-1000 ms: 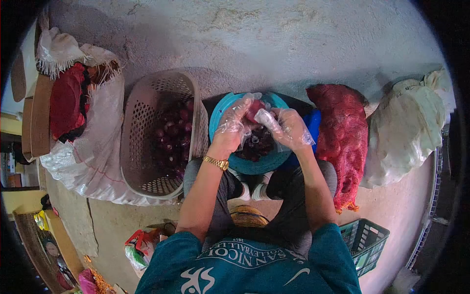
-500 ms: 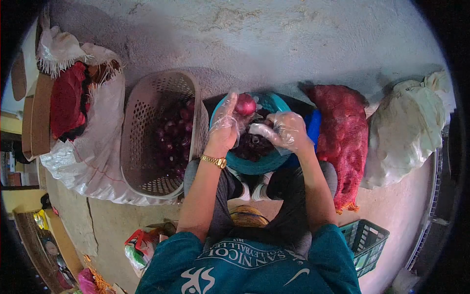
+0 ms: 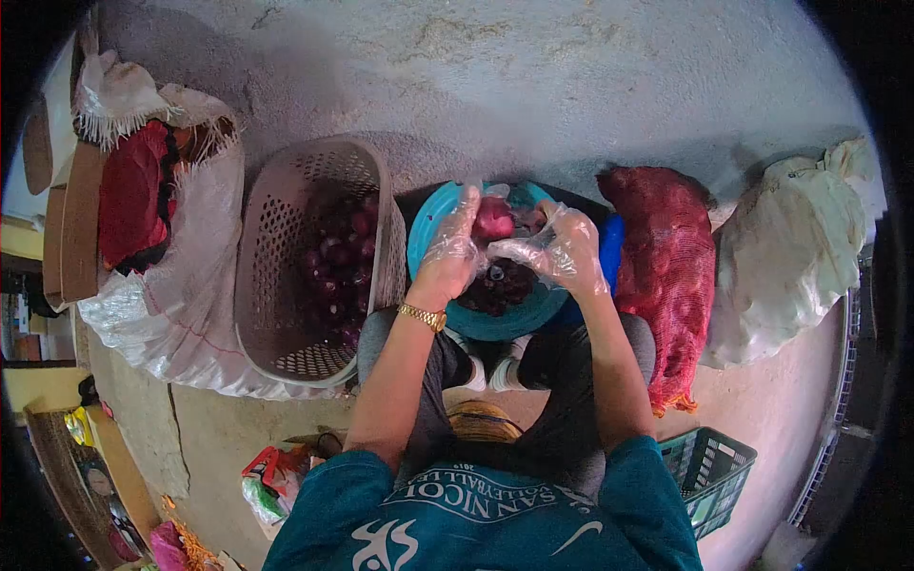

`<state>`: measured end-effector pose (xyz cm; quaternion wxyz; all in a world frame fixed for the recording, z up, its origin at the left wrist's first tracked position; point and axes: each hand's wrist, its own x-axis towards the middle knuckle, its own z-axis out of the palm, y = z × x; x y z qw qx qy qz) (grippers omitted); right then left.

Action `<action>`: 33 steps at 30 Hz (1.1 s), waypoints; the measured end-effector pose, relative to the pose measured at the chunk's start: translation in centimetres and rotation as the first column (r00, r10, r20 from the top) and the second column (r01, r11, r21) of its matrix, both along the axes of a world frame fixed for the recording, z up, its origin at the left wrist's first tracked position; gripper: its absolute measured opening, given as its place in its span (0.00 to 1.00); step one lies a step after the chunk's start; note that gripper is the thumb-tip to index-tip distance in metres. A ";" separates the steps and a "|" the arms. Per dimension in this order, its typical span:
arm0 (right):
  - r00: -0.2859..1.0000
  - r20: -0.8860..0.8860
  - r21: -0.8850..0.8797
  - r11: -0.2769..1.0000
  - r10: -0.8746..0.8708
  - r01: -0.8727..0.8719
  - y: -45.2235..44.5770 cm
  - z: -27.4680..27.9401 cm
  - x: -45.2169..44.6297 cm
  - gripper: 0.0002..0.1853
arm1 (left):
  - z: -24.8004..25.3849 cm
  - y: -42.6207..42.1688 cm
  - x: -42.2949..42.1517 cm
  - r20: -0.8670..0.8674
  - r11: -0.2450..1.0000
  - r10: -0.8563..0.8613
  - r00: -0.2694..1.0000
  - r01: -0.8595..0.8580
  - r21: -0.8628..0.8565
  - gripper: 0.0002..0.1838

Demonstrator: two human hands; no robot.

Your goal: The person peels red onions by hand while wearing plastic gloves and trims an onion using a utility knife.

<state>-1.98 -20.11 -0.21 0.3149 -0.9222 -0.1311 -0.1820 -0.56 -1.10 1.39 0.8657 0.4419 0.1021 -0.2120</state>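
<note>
My left hand [image 3: 453,249], in a clear plastic glove, holds a red onion [image 3: 493,219] between thumb and fingers, above a teal basin [image 3: 430,211]. My right hand [image 3: 569,249], gloved the same way, is curled close to the onion's right side, its thumb stretched toward the onion. Something reddish shows by its fingertips, too small to name. Beneath both hands, dark onion skins [image 3: 497,291] lie in the basin.
A grey perforated basket [image 3: 271,228] with red onions [image 3: 343,257] stands at left, beside a white woven sack [image 3: 205,276]. At right are a red mesh sack [image 3: 666,257], a pale sack [image 3: 790,257] and a green crate [image 3: 709,476]. A rough wall [image 3: 533,86] rises behind.
The onion has shifted slightly right and down, turning in my left hand. My right hand has come closer to it, with its fingers raised beside it.
</note>
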 end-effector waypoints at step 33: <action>0.973 -0.158 0.174 0.975 0.165 -0.137 0.9 2.1 -0.2 0.19 | -1.7 0.4 0.4 0.062 0.983 -0.147 0.987 0.152 -0.104 0.29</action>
